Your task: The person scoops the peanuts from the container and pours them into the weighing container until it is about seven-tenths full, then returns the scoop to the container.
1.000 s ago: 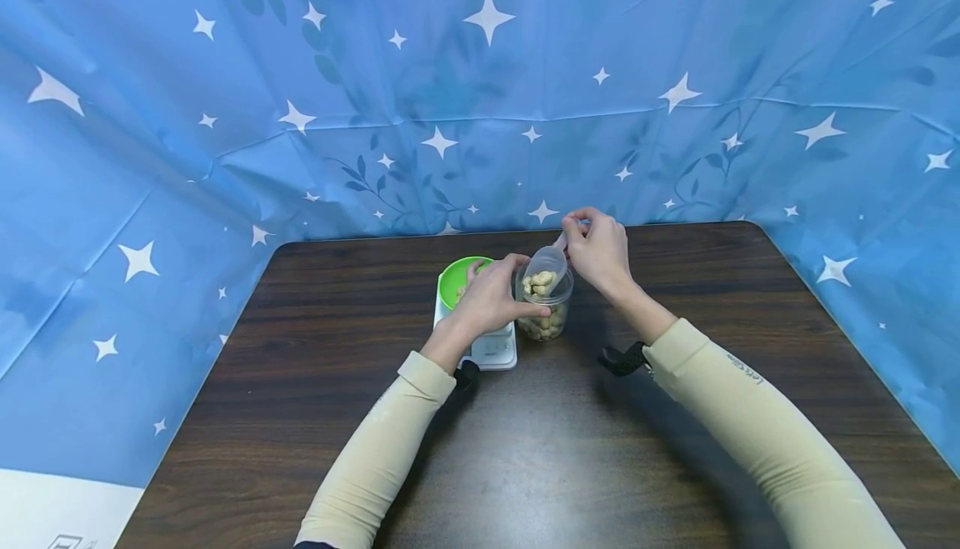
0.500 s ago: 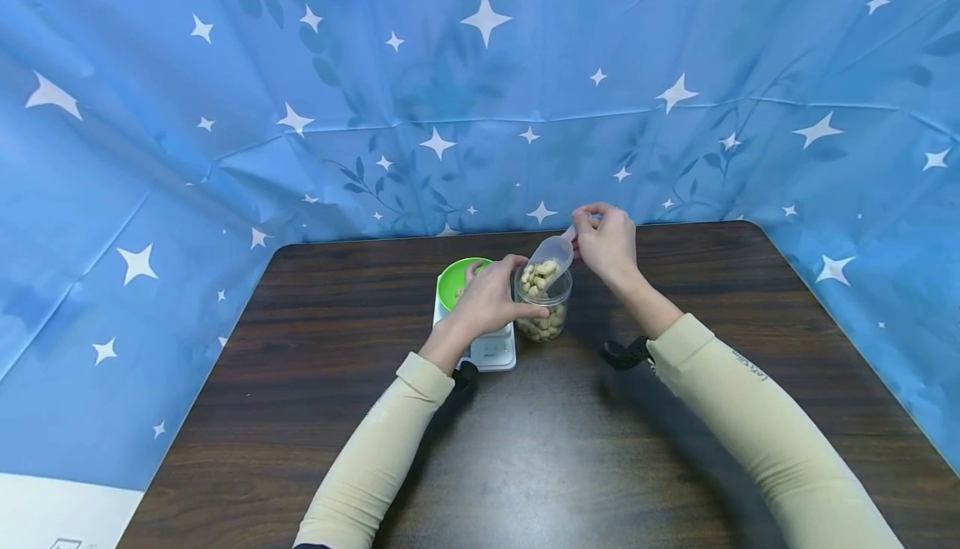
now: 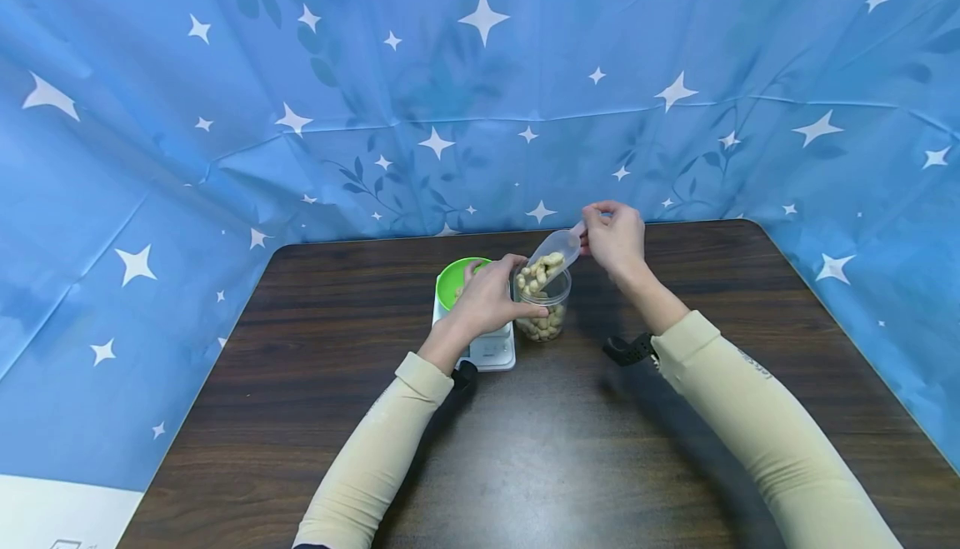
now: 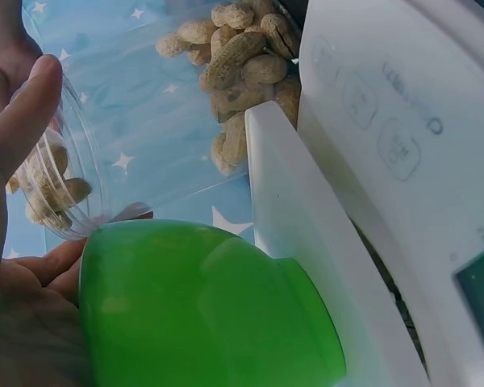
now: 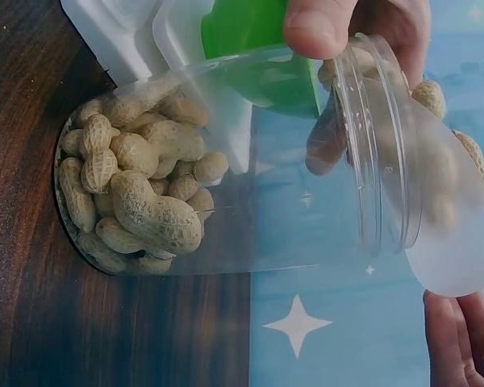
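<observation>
A clear plastic jar [image 3: 553,316] stands upright on the table with peanuts [image 5: 137,177] in its lower part. Around its neck, my left hand [image 3: 489,297] grips it, thumb in front and fingers at the far side. My right hand [image 3: 617,241] pinches the handle of a translucent scoop [image 3: 567,246], tilted with its mouth low over the jar's opening. Several peanuts lie in the scoop. Beside the jar, a green bowl [image 3: 447,282] sits on a white kitchen scale [image 3: 497,356]; my left hand partly covers both. A few peanuts show in the bowl.
The dark wooden table [image 3: 525,449] ends just behind the jar and scale. A blue curtain [image 3: 480,99] with white stars hangs along that back edge. Black straps with devices sit at both wrists.
My right hand has moved right and slightly up, drawing the scoop's handle outward, and the scoop leans lower toward the left. My left hand and the jar have stayed in place.
</observation>
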Tool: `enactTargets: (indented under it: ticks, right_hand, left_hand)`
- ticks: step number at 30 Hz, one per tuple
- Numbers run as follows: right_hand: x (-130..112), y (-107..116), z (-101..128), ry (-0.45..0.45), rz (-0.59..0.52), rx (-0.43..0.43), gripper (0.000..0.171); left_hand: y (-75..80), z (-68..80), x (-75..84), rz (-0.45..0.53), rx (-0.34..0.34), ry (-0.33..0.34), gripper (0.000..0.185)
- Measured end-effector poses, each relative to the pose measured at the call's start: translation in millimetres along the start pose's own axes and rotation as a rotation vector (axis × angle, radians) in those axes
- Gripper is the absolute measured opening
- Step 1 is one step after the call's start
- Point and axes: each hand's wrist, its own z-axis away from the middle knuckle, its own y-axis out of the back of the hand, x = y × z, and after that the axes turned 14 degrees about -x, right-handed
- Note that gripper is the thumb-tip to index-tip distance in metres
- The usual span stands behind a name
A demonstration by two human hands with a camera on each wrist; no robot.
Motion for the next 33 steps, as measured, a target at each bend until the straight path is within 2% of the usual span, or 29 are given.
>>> enactTargets:
  ticks: [9, 15, 27, 33]
  right_hand:
    - [7, 5, 2, -0.014, -0.134, -0.025, 0.036]
    - [11, 6, 2, -0.013, -0.205, -0.020, 0.031]
    - [13, 11, 2, -0.028, -0.296, 0.003, 0.024]
    - [13, 11, 0, -0.041, -0.307, 0.021, 0.024]
  left_hand:
    - [0.5, 0.1, 0.6, -0.006, -0.008, 0.009, 0.090]
    - [1.0, 0.1, 0.8, -0.003, -0.012, 0.010, 0.090]
    - [0.2, 0.8, -1.3, -0.006, -0.001, -0.018, 0.089]
    - [-0.9, 1.9, -1.1, -0.029, 0.006, -0.044, 0.089]
